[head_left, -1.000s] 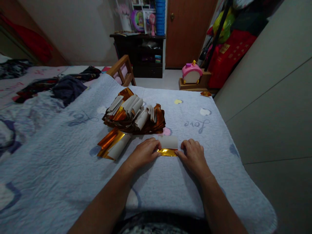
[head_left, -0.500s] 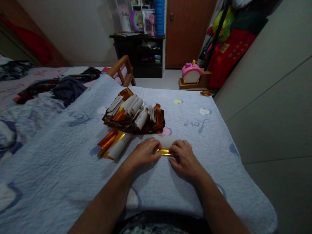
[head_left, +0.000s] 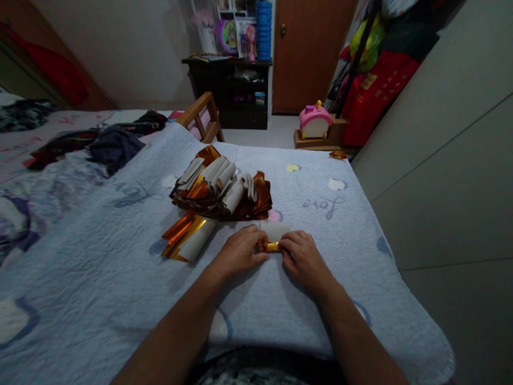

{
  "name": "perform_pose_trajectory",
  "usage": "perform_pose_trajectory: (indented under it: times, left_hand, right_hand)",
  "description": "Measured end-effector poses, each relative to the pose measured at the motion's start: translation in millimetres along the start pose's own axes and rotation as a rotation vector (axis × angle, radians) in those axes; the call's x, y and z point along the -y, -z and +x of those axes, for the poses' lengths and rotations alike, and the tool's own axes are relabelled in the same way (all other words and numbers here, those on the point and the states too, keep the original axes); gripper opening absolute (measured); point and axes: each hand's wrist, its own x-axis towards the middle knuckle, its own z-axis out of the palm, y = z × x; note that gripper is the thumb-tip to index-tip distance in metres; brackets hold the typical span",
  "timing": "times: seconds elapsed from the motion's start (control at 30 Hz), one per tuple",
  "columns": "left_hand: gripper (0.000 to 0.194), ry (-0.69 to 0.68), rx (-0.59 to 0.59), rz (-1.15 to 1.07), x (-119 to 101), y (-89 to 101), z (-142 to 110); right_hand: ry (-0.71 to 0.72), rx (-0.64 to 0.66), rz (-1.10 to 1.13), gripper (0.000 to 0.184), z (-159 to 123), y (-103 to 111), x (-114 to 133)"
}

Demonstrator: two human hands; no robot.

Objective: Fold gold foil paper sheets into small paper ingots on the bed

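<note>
A sheet of gold foil paper (head_left: 276,231) lies flat on the bed, its pale back facing up. Its near edge is turned over into a narrow, shiny gold roll. My left hand (head_left: 244,248) pinches the left end of that roll between thumb and fingers. At the right end, my right hand (head_left: 303,256) grips it the same way, fingers curled over the top. Just beyond my left hand sits a pile of folded gold paper (head_left: 224,187), grey-white and orange-gold. A few loose curled sheets (head_left: 188,238) rest left of my left wrist.
The blue quilt (head_left: 312,331) covers the bed under my arms. A crumpled gold piece (head_left: 338,155) lies at the far right corner. Dark clothes (head_left: 114,147) are heaped on the left. A pale cabinet (head_left: 452,176) stands along the right side.
The gold strip at the near edge has become narrower and moved slightly away from me. My thumbs have shifted forward with it. The pile stays put.
</note>
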Motion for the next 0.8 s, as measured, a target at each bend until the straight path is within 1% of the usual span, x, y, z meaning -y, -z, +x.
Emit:
perform_pose_trajectory:
  times: [0.1,0.2,0.3,0.5,0.67,0.8]
  left_hand:
    - [0.005,-0.002,-0.020,0.009,-1,-0.8,1]
    - [0.007,-0.024,-0.032,0.024,-1,-2.2,2]
    - [0.011,-0.053,-0.054,0.029,0,-3.0,3]
    - [0.013,-0.143,-0.084,-0.028,3,-4.8,4]
    - [0.014,-0.162,-0.135,-0.038,7,-8.2,5]
    - [0.015,-0.175,-0.145,-0.023,8,-9.2,5]
  right_hand:
    - [-0.005,-0.011,0.006,0.017,1,-1,-1]
    - [-0.022,-0.010,0.013,0.014,1,-2,-3]
    - [-0.029,-0.022,0.026,0.016,0,-4,-5]
    - [-0.032,-0.077,0.011,0.020,1,-10,-10]
    - [0.020,-0.090,-0.045,0.019,1,-13,-13]
    - [0.032,-0.087,-0.091,0.017,2,-13,-14]
